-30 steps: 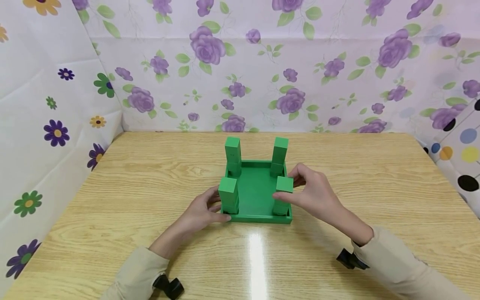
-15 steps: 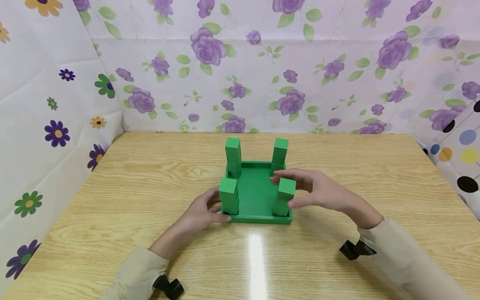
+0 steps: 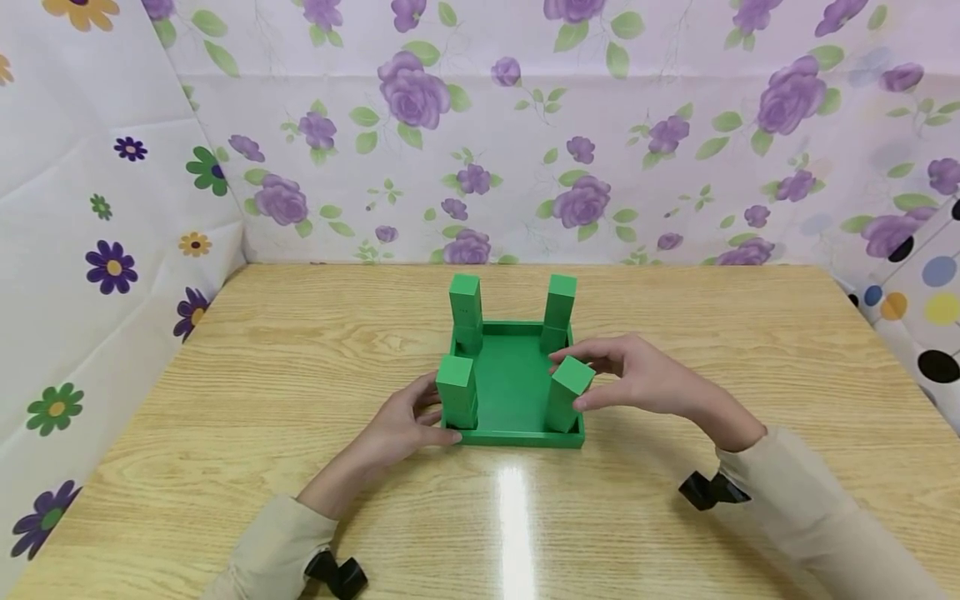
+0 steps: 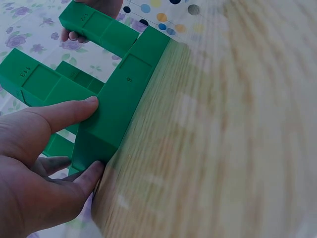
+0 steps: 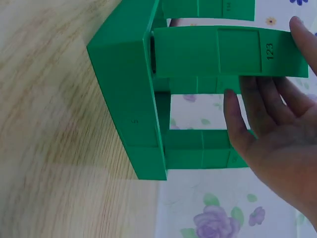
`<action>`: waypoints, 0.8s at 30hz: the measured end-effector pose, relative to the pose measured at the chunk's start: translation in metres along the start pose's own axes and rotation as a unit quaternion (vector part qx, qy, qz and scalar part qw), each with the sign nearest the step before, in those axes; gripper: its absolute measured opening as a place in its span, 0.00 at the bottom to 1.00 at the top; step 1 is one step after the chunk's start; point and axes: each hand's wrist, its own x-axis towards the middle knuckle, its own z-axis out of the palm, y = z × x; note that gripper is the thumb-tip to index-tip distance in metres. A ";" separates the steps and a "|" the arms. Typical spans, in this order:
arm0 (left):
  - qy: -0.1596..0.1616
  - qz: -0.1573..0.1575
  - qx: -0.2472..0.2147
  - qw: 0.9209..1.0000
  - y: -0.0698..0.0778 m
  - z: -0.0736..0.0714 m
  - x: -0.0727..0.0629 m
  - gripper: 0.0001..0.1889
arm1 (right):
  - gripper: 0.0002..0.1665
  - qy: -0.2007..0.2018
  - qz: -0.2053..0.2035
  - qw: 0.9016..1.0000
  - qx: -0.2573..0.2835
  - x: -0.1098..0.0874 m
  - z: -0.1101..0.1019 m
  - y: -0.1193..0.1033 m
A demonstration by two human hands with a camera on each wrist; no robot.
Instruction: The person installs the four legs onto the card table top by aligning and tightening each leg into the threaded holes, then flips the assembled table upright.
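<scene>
A shallow green square tray (image 3: 517,437) lies on the table, with a tall green block post at each corner. My left hand (image 3: 401,429) holds the tray's near left corner, thumb on the front wall, beside the near left post (image 3: 457,396). In the left wrist view that thumb (image 4: 74,114) presses the tray wall (image 4: 116,106). At the near right corner, my right hand (image 3: 645,379) holds the upper part of a post (image 3: 567,400), which leans right and is turned. In the right wrist view, this post (image 5: 208,52) bears the number 123, with fingers (image 5: 262,106) against one side.
Two more posts, the far left (image 3: 467,308) and the far right (image 3: 559,308), stand at the tray's back corners. The wood table (image 3: 315,350) reaches back to a flowered cloth (image 3: 480,133). A strip of glare (image 3: 514,525) lies in front of the tray.
My right hand has shifted right and loosened, then closed again around the near right post. That post has turned and tilts more to the right. The left hand has stayed put.
</scene>
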 end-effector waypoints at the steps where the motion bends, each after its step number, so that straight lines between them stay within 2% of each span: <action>1: 0.001 -0.001 0.000 1.000 0.000 0.000 0.000 0.46 | 0.28 0.007 0.005 1.000 -0.010 0.000 0.001 -0.001; 3: 0.001 -0.002 0.001 1.000 0.000 0.000 0.000 0.46 | 0.27 0.025 0.009 0.999 -0.026 0.000 0.004 -0.002; 6: 0.002 -0.003 0.000 1.000 0.000 0.000 0.000 0.46 | 0.24 0.072 0.015 0.995 -0.061 0.000 0.010 -0.003; 10: 0.003 -0.005 -0.002 1.000 -0.001 0.001 0.000 0.47 | 0.19 0.144 0.028 0.984 -0.098 0.000 0.021 -0.007; 14: 0.006 -0.006 -0.003 1.000 -0.001 0.001 0.000 0.47 | 0.18 0.192 0.022 0.973 -0.125 0.000 0.032 -0.012; 19: 0.008 -0.004 -0.002 1.000 -0.001 0.001 0.000 0.47 | 0.19 0.218 0.013 0.964 -0.153 -0.001 0.040 -0.014; 24: 0.006 0.001 -0.005 1.000 -0.002 0.001 0.000 0.46 | 0.19 0.216 0.021 0.963 -0.157 -0.001 0.040 -0.016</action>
